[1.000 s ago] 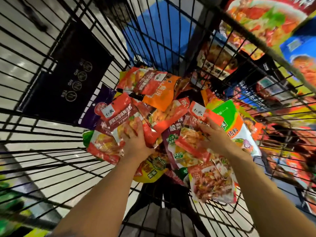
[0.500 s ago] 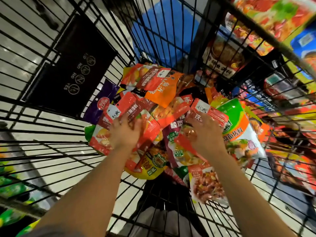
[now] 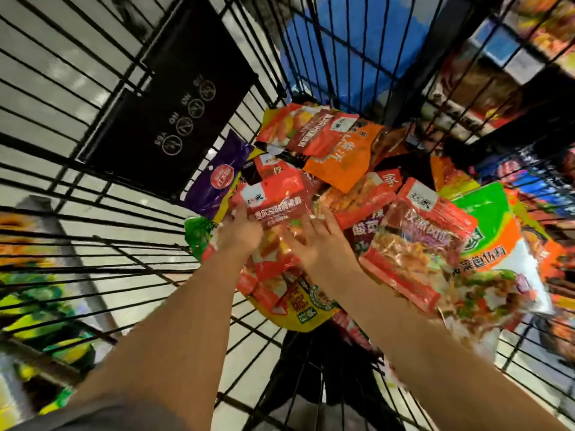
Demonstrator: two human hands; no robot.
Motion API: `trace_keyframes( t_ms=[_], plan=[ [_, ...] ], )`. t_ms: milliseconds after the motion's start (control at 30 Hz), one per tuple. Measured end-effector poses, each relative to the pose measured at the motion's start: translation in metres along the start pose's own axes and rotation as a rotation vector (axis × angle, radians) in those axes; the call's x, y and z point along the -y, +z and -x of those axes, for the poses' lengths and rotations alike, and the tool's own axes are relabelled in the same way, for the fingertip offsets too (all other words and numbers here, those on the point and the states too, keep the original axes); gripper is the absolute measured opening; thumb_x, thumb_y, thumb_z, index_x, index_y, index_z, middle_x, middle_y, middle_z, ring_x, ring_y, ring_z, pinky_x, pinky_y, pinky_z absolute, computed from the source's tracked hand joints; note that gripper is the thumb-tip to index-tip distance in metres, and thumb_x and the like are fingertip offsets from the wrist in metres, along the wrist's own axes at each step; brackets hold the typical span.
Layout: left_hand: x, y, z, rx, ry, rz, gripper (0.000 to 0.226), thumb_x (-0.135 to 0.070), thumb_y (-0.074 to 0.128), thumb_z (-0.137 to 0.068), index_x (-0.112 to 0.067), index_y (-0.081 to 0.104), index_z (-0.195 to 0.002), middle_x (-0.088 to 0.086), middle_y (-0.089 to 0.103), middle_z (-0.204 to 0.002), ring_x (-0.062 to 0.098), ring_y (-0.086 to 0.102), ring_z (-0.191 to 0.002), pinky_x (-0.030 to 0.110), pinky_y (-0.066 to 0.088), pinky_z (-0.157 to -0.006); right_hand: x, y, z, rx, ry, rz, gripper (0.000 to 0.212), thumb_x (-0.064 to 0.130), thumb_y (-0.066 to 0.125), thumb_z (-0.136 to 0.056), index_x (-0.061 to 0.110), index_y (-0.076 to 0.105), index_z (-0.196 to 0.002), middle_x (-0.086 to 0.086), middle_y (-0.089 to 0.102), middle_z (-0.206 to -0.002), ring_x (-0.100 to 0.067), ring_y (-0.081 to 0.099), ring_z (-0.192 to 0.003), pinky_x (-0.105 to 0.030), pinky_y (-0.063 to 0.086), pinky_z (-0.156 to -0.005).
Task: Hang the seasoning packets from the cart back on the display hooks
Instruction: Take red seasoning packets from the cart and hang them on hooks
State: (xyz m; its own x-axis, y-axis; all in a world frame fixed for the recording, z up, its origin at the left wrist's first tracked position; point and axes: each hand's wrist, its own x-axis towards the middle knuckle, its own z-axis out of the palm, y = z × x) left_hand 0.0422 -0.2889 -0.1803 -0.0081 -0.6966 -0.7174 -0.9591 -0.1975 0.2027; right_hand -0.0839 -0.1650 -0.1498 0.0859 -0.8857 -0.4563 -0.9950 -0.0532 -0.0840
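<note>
Several bright seasoning packets lie piled in the black wire cart [image 3: 93, 194]. Both my hands reach down into the pile. My left hand [image 3: 241, 233] grips the left edge of a red seasoning packet [image 3: 281, 206] with dark red lettering. My right hand [image 3: 314, 244] lies on the lower part of the same packet with its fingers spread. To the right lies another red packet [image 3: 417, 244] with a clear window, free of both hands. An orange packet [image 3: 345, 157] and a purple packet [image 3: 219, 178] sit further back. The display hooks are out of view.
A black sign panel [image 3: 174, 119] hangs on the cart's left wall. A large green, orange and white packet [image 3: 494, 241] fills the right side. A yellow packet [image 3: 301, 309] lies under my wrists. Shelves of goods [image 3: 529, 98] show through the right bars. The picture is motion-blurred.
My right hand has left the windowed red packet and moved left onto the packet under my left hand. My left hand has shifted slightly to that packet's edge.
</note>
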Motion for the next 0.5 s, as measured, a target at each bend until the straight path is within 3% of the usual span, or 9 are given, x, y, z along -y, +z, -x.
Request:
trace_keyframes(
  t_ms=[100,167,233,300,333,400,500],
  plan=[
    [0.0,-0.005,-0.001,-0.007,-0.019,0.055,0.069,-0.024,0.043,-0.096,-0.035,0.012,-0.157,0.021,0.049,-0.142,0.042,0.052,-0.123,0.047,0.043,-0.104,0.003,0.006,0.023,0.076,0.017,0.016,0.068,0.019,0.04,-0.101,0.019,0.001,-0.157,-0.03,0.008,-0.159,-0.043,0.013,-0.147,-0.058,-0.005,-0.119],
    [-0.005,-0.009,0.001,-0.017,-0.041,0.049,0.054,-0.03,0.044,-0.099,-0.03,0.033,-0.152,0.019,0.055,-0.137,0.041,0.056,-0.12,0.045,0.046,-0.102,0.004,0.006,0.038,0.02,0.007,-0.044,0.061,0.018,0.05,-0.097,0.019,0.025,-0.153,-0.031,0.029,-0.152,-0.042,0.03,-0.142,-0.057,0.01,-0.119],
    [-0.006,-0.011,0.005,-0.039,-0.032,0.104,0.037,-0.034,0.051,-0.097,-0.03,0.057,-0.133,0.012,0.065,-0.123,0.036,0.063,-0.11,0.043,0.051,-0.096,0.0,0.005,0.053,-0.162,0.006,-0.144,0.053,0.016,0.075,-0.079,0.017,0.06,-0.13,-0.023,0.062,-0.125,-0.038,0.06,-0.118,-0.052,0.044,-0.102],
    [-0.002,-0.01,0.004,-0.031,-0.046,0.239,0.023,-0.032,0.054,-0.089,-0.031,0.069,-0.106,0.006,0.071,-0.106,0.033,0.068,-0.096,0.044,0.055,-0.088,-0.008,0.005,0.07,-0.384,0.017,-0.331,0.043,0.012,0.078,-0.074,0.02,0.068,-0.115,-0.011,0.071,-0.113,-0.032,0.068,-0.106,-0.043,0.06,-0.079],
    [-0.002,-0.009,0.005,-0.007,-0.049,0.277,0.021,-0.036,0.053,-0.084,-0.03,0.067,-0.097,0.007,0.072,-0.104,0.033,0.068,-0.093,0.047,0.056,-0.087,-0.013,0.002,0.079,-0.478,0.028,-0.399,0.04,0.011,0.073,-0.079,0.021,0.067,-0.117,-0.007,0.071,-0.114,-0.029,0.067,-0.107,-0.039,0.061,-0.076],
    [0.003,-0.002,-0.004,0.034,-0.038,0.254,0.025,-0.05,0.049,-0.085,-0.032,0.058,-0.101,0.011,0.068,-0.115,0.034,0.065,-0.1,0.051,0.053,-0.092,-0.025,-0.011,0.095,-0.622,0.065,-0.473,0.04,0.005,0.072,-0.081,0.016,0.068,-0.119,-0.006,0.07,-0.117,-0.026,0.068,-0.107,-0.037,0.059,-0.083],
    [0.003,0.007,-0.007,0.055,-0.055,0.215,0.056,-0.058,0.036,-0.094,-0.026,0.047,-0.138,0.016,0.055,-0.137,0.039,0.056,-0.119,0.05,0.046,-0.103,-0.042,-0.034,0.122,-0.843,0.192,-0.536,0.027,0.016,0.058,-0.096,0.006,0.068,-0.119,-0.008,0.068,-0.118,-0.019,0.064,-0.108,-0.029,0.051,-0.092]
  ],
)
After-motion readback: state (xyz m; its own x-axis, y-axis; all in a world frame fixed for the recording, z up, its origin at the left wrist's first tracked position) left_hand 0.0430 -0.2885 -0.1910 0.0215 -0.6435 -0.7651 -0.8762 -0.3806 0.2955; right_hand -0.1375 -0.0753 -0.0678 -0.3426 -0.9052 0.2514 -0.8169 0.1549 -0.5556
